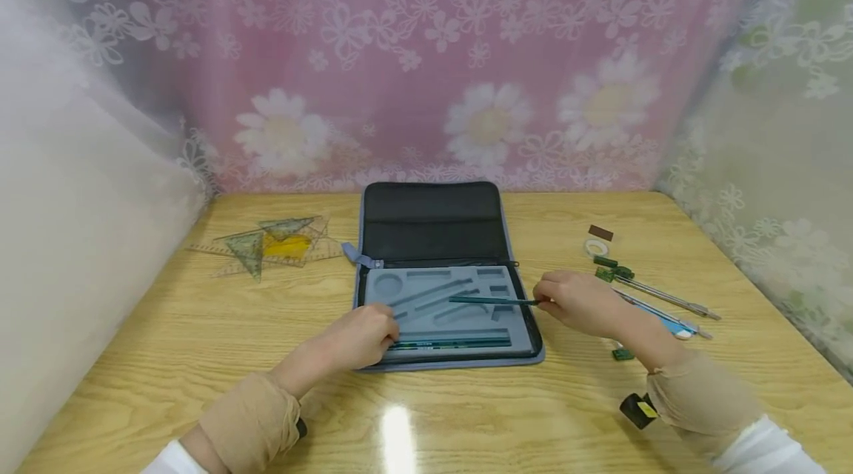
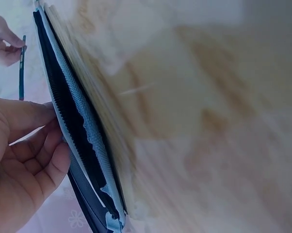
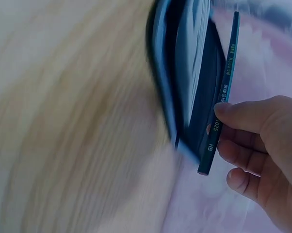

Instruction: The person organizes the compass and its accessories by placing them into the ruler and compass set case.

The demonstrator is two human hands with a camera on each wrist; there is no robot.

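Observation:
A zip case (image 1: 433,222) lies unfolded on the table, with a grey moulded tray (image 1: 413,322) in its near half. My right hand (image 1: 580,301) pinches one end of a dark green pencil (image 3: 227,80) marked HB; its other end reaches over the tray. Green pencils (image 1: 460,344) lie in the long slot along the tray's near side. At their left end is my left hand (image 1: 363,333), fingers bent. The left wrist view shows its thumb and fingers (image 2: 56,160) at the case's edge, which hides the thumb and index tips; whether they grip a pencil is unclear.
Clear rulers and set squares (image 1: 243,252) overlap a yellow piece (image 1: 286,246) on the left. On the right lie a white tape roll (image 1: 596,247), a brown block (image 1: 600,232), small green pieces (image 1: 623,272), metal compasses (image 1: 669,298) and a blue item (image 1: 676,326).

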